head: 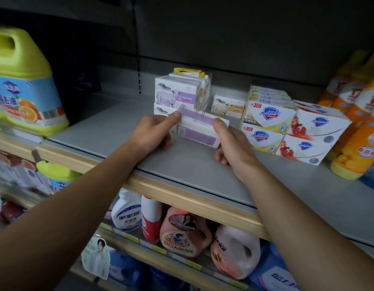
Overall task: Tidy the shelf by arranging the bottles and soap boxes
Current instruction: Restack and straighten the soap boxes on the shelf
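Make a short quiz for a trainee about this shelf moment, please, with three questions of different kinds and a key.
1. True or false: both hands hold the purple soap box.
2. Which colour is the cap of the big jug at far left? A red B yellow-green C black
3. Fill in: the Safeguard boxes stand to the ___ of the held box.

Key: 1 true, left hand and right hand; 2 B; 3 right.

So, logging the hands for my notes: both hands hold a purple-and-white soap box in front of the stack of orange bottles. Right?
Not quite. In the head view, the left hand and right hand hold the purple-and-white soap box in front of the stack of cow-print soap boxes, not the orange bottles.
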`<state>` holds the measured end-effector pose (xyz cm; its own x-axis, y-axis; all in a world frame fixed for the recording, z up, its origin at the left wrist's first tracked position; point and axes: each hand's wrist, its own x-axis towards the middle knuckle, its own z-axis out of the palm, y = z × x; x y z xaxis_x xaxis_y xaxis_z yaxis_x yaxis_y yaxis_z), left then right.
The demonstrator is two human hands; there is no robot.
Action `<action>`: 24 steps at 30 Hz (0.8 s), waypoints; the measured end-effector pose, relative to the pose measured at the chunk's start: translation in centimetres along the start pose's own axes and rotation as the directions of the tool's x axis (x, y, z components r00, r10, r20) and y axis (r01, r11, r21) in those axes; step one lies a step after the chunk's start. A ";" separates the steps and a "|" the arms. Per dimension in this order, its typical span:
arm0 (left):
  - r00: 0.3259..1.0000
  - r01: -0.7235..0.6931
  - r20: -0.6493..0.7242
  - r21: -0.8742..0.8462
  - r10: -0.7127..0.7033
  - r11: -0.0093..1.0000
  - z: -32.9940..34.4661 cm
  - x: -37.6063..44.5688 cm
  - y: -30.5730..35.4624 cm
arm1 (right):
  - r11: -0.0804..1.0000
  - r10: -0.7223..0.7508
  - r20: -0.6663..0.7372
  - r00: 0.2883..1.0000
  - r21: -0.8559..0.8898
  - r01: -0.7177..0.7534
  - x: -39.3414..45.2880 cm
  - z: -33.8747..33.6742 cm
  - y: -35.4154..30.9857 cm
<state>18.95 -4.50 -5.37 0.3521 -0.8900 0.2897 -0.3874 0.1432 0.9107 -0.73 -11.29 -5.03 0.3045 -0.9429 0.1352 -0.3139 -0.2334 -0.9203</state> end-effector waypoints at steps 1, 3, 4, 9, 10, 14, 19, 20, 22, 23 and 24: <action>0.999 0.003 0.046 -0.086 0.001 0.996 0.0 -0.2 0.1 | 0.998 -0.032 0.005 0.999 0.049 0.031 0.0 0.0 0.1; 0.995 0.015 0.100 -0.220 0.008 0.975 0.0 -0.3 0.1 | 0.992 -0.101 0.045 0.994 0.086 0.097 -0.1 0.1 0.3; 0.995 0.010 0.096 -0.238 0.013 0.971 0.1 -0.3 0.1 | 0.990 -0.137 0.061 0.989 0.053 0.133 -0.3 0.0 0.4; 0.997 -0.034 0.058 -0.255 0.051 0.966 -0.2 -0.2 -0.3 | 0.981 -0.194 0.014 0.981 0.007 0.194 -0.4 0.1 0.3; 0.995 -0.029 0.081 -0.296 0.055 0.955 -0.3 -0.2 -0.3 | 0.981 -0.195 0.004 0.981 -0.016 0.195 -0.4 0.1 0.2; 0.981 0.028 0.183 -0.460 0.064 0.887 -0.6 -0.3 -0.2 | 0.975 -0.216 0.005 0.976 -0.055 0.216 -0.5 0.2 0.3; 0.983 0.027 0.171 -0.505 0.069 0.863 -0.5 -0.7 0.0 | 0.888 -0.398 -0.002 0.917 -0.249 0.385 -0.8 -0.1 0.0; 0.984 0.024 0.164 -0.506 0.069 0.862 -0.5 -0.7 0.0 | 0.863 -0.437 0.019 0.899 -0.273 0.425 -0.9 -0.1 0.0; 0.983 0.009 0.164 -0.501 0.085 0.865 -0.4 -0.7 -0.2 | 0.819 -0.494 0.055 0.868 -0.305 0.486 -1.0 -0.2 -0.1; 0.981 -0.002 0.170 -0.497 0.099 0.868 -0.5 -0.6 -0.3 | 0.795 -0.521 0.065 0.851 -0.327 0.512 -1.1 -0.3 -0.1; 0.979 -0.016 0.172 -0.483 0.113 0.875 -0.5 -0.6 -0.5 | 0.767 -0.549 0.071 0.833 -0.353 0.536 -1.1 -0.3 -0.2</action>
<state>19.35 -3.81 -5.81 0.1545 -0.9292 0.3358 0.0668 0.3490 0.9347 -1.26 -10.23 -4.91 0.4896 -0.6400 0.5922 -0.3954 -0.7682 -0.5035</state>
